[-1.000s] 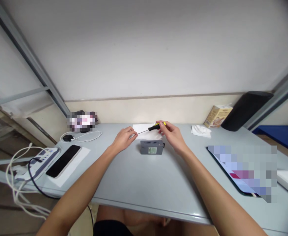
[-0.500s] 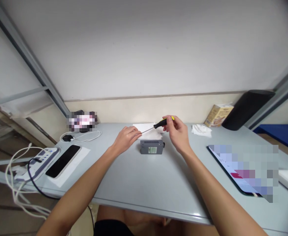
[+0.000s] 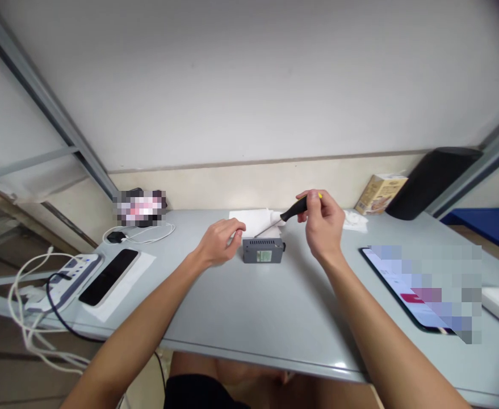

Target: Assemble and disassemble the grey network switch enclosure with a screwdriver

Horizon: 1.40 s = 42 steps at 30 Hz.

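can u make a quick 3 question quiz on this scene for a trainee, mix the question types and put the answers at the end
1. Which of the person's hands holds the screwdriver?
2. True or false: the dark-screened phone lies to the left of the gray box.
3. Fill in the blank: the label on the gray box is pale ____.

Key: 1. The right hand. 2. True. 3. Green.

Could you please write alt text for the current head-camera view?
A right hand holds a black-handled screwdriver slanting down toward a small slotted gray box on a gray desk. The left hand, loosely curled, is beside the box; a phone lies far left, a tablet right.
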{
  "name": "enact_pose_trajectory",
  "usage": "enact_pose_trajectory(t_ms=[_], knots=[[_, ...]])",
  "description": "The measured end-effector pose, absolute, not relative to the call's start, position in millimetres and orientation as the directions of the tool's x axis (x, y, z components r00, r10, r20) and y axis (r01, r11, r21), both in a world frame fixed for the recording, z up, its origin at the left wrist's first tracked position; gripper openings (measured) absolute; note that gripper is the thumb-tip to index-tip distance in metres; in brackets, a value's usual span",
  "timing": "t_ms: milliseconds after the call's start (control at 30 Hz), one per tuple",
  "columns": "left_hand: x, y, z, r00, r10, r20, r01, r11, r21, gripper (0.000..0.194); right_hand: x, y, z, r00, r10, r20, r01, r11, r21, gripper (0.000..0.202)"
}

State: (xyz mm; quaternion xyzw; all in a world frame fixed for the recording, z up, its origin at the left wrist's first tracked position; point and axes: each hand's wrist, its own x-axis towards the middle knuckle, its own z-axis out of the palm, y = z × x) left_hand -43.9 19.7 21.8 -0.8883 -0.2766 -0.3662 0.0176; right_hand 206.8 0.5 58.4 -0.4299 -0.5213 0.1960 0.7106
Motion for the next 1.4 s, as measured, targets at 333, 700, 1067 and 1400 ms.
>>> enact_pose_trajectory(t_ms=[333, 700, 1067, 1400], knots=[[-34, 10, 25, 0.596, 0.46, 0.659, 0.412, -0.879, 0.241, 0.012, 201, -3, 57, 0.304, 0.774, 0.556, 0.152, 0.537, -0.83, 0.054], [-32, 5, 23, 0.612, 0.561, 0.557, 0.367, -0.826, 0.428, 0.009, 193, -7, 57, 0.245, 0.808, 0.536, 0.114, 0.525, -0.843, 0.054], [-31, 0, 26, 0.65, 0.62, 0.44, 0.378, -0.765, 0.521, 0.013, 193, -11, 59, 0.211, 0.797, 0.566, 0.144, 0.547, -0.824, 0.048], [-33, 3, 25, 0.653, 0.63, 0.42, 0.381, -0.752, 0.537, 0.021, 194, -12, 60, 0.207, 0.794, 0.572, 0.162, 0.549, -0.82, 0.047]])
